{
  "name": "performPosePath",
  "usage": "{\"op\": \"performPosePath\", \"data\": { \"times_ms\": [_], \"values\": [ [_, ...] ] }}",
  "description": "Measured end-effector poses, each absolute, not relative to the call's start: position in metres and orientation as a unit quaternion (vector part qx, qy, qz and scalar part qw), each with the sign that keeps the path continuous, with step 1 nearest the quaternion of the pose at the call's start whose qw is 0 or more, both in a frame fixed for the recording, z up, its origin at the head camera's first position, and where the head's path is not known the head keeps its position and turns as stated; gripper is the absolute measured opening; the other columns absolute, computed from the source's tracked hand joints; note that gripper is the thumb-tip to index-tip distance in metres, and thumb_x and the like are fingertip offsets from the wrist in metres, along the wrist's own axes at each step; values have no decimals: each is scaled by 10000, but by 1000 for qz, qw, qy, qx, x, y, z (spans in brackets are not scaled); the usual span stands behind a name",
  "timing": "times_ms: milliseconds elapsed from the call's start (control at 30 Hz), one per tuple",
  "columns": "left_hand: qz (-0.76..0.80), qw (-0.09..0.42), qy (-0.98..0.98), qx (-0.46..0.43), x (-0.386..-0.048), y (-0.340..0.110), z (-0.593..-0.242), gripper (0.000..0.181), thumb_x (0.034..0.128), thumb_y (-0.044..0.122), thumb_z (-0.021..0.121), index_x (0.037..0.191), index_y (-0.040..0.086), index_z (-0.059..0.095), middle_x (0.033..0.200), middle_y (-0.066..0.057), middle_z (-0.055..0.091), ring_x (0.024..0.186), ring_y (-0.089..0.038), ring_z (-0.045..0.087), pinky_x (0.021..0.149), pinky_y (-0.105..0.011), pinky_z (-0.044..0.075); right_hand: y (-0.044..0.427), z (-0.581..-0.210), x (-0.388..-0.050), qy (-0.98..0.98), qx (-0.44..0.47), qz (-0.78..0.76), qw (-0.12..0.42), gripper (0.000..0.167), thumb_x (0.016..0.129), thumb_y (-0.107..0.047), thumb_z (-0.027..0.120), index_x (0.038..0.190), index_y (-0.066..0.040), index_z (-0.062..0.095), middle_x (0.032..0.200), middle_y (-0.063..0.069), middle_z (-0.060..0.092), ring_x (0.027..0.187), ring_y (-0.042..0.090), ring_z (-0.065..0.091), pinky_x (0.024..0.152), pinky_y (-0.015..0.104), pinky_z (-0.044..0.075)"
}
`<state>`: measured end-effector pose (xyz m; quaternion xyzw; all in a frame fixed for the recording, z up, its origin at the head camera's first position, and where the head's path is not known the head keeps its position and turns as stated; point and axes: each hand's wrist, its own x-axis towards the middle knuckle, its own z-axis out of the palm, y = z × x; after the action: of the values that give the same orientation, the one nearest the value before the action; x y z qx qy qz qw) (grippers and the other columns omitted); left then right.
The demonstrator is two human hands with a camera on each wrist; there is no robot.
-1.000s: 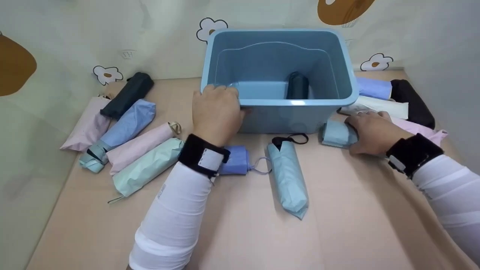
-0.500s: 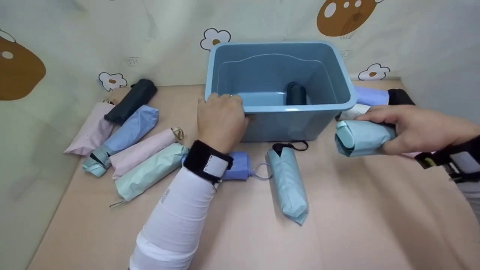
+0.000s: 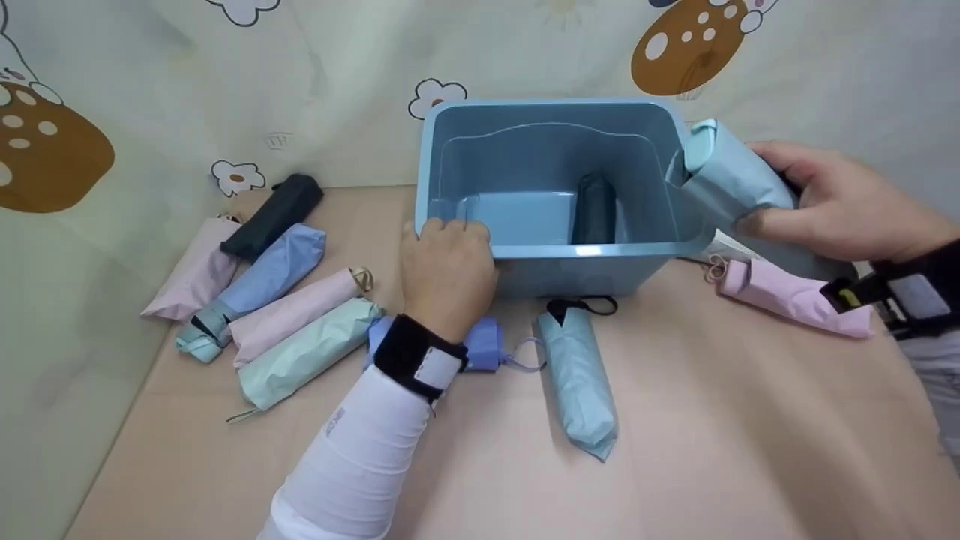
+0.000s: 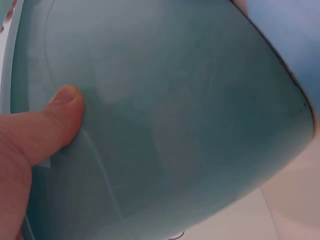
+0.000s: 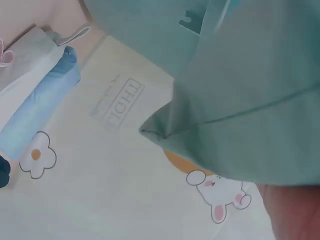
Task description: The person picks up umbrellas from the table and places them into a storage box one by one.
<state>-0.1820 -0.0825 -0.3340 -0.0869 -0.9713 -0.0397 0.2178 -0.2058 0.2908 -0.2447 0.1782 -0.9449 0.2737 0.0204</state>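
Observation:
In the head view, my left hand (image 3: 450, 281) grips the front rim of a blue plastic bin (image 3: 555, 252) near its left corner. The left wrist view shows the thumb (image 4: 55, 122) pressed on the bin's outer wall. My right hand (image 3: 851, 199) holds a folded light teal umbrella (image 3: 739, 176), raised and tilted at the bin's right rim. That umbrella's fabric fills much of the right wrist view, hiding most of the hand. A dark folded umbrella (image 3: 595, 210) stands inside the bin, leaning toward the right.
A light blue umbrella (image 3: 577, 379) lies before the bin, beside a violet-blue one (image 3: 484, 345) partly under my left wrist. Several folded umbrellas, including a mint one (image 3: 307, 349) and a black one (image 3: 274, 217), lie left. A pink umbrella (image 3: 799, 300) lies right.
My right hand has picked the light teal umbrella up off the table and raised it to the bin's right rim. My left hand keeps its hold, while the head view has tilted up.

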Motion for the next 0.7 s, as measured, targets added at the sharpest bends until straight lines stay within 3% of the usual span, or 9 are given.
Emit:
{"op": "performPosePath", "data": {
  "times_ms": [100, 200, 400, 533, 633, 700],
  "values": [
    [-37, 223, -970, -90, -179, -81, -336, 311, 945, 381, 755, 971, 71, 753, 980, -118, 785, 960, -343, 707, 1028, -626, 495, 287, -244, -207, -948, 132, 290, 20, 688, 917, -133, 705, 1564, -106, 475, 1317, 262, 618, 1020, 358, 593, 719, 275, 476],
    [-34, 223, -970, -90, -176, -80, -337, 276, 976, 344, 714, 965, 70, 749, 974, -120, 785, 955, -343, 709, 1033, -636, 496, 287, -243, -208, -950, 91, 298, 19, 711, 961, -211, 663, 1600, -61, 389, 1333, 319, 585, 1045, 474, 582, 676, 297, 479],
    [-38, 227, -970, -82, -174, -82, -336, 241, 958, 311, 738, 951, 70, 748, 971, -122, 785, 972, -355, 715, 1059, -645, 484, 269, -235, -212, -942, 82, 323, 24, 711, 998, -289, 644, 1618, -85, 363, 1301, 275, 595, 1027, 420, 606, 631, 174, 489],
    [-39, 222, -971, -81, -173, -83, -337, 236, 955, 302, 744, 963, 66, 751, 982, -126, 785, 989, -361, 715, 1068, -656, 477, 237, -231, -225, -932, 82, 353, 22, 747, 1022, -396, 619, 1650, -146, 301, 1409, 217, 561, 1135, 391, 604, 838, 399, 622],
    [-37, 211, -974, -79, -173, -82, -336, 224, 965, 292, 731, 989, 70, 755, 1005, -126, 786, 1005, -359, 710, 1074, -651, 475, 207, -234, -242, -925, 52, 376, -5, 811, 1036, -476, 589, 1687, -220, 179, 1517, 193, 500, 1232, 373, 575, 999, 591, 555],
    [-36, 207, -975, -78, -174, -80, -336, 234, 961, 304, 737, 998, 74, 757, 1010, -123, 786, 1003, -354, 708, 1072, -644, 475, 188, -240, -255, -921, 24, 386, -34, 866, 1036, -477, 591, 1697, -245, 81, 1560, 193, 451, 1267, 367, 555, 1025, 586, 535]
  ]
}}
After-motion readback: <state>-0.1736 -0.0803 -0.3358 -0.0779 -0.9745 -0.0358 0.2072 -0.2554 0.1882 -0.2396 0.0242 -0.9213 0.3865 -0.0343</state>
